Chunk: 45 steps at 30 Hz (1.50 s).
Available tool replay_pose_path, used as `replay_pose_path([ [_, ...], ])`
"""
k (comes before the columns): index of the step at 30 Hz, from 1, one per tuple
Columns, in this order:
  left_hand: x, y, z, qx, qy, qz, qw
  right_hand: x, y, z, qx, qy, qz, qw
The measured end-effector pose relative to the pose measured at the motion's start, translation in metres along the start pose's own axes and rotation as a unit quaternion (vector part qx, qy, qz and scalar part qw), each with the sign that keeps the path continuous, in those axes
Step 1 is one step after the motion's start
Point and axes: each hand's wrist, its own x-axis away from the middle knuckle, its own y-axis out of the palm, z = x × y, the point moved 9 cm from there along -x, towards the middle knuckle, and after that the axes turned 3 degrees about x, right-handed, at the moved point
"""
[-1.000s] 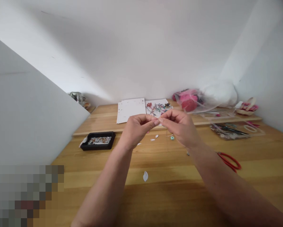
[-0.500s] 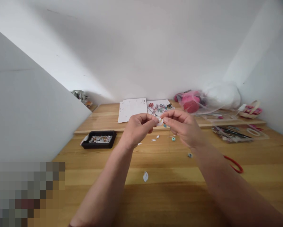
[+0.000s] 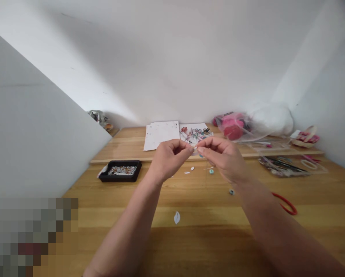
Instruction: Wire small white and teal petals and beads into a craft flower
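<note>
My left hand [image 3: 168,159] and my right hand [image 3: 224,157] are raised above the wooden table [image 3: 207,231], fingertips pinched together around a tiny white piece [image 3: 195,148] held between them. The piece is too small to name. Below the hands lie small white petal-shaped paper cutouts [image 3: 177,217] and a few little teal rolled coils [image 3: 210,171] on the table.
A black tray of small beads [image 3: 120,171] sits at the left. White sheets [image 3: 160,134] and a sheet with colourful quilled shapes [image 3: 195,134] lie on a raised back ledge. Plastic bags with pink material [image 3: 235,127], a bag of strips [image 3: 284,164] and red-handled scissors [image 3: 286,204] are at the right.
Both hands stay pinched together; the view has shifted slightly, and the right hand's fingers have rolled a little around the small white piece.
</note>
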Motion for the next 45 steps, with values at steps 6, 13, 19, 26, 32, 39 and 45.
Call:
replay_pose_path([
  [6, 0.0, 0.003, 0.002, -0.021, 0.021, -0.006, 1.0, 0.0, 0.0, -0.002, 0.01, -0.013, 0.016, 1.0],
  [13, -0.001, 0.007, -0.001, 0.041, 0.047, -0.016, 0.998, 0.0, -0.002, 0.0, -0.026, 0.009, 0.046, 0.999],
  [19, -0.002, 0.005, -0.002, 0.059, 0.042, 0.0, 0.997, 0.0, 0.001, 0.006, -0.074, 0.026, 0.047, 0.996],
  [26, -0.003, 0.011, -0.004, 0.081, 0.046, -0.047, 0.995, 0.0, 0.003, 0.008, -0.099, 0.044, 0.042, 0.993],
  [32, -0.005, 0.007, -0.008, 0.111, 0.039, -0.046, 0.992, 0.0, 0.002, 0.012, -0.134, 0.066, 0.053, 0.987],
  [39, -0.004, 0.006, -0.01, 0.141, 0.016, -0.058, 0.988, 0.001, -0.001, 0.016, -0.17, 0.096, 0.069, 0.978],
  [45, -0.004, 0.006, -0.011, 0.128, 0.004, -0.062, 0.99, 0.002, 0.0, 0.019, -0.183, 0.102, 0.075, 0.975],
])
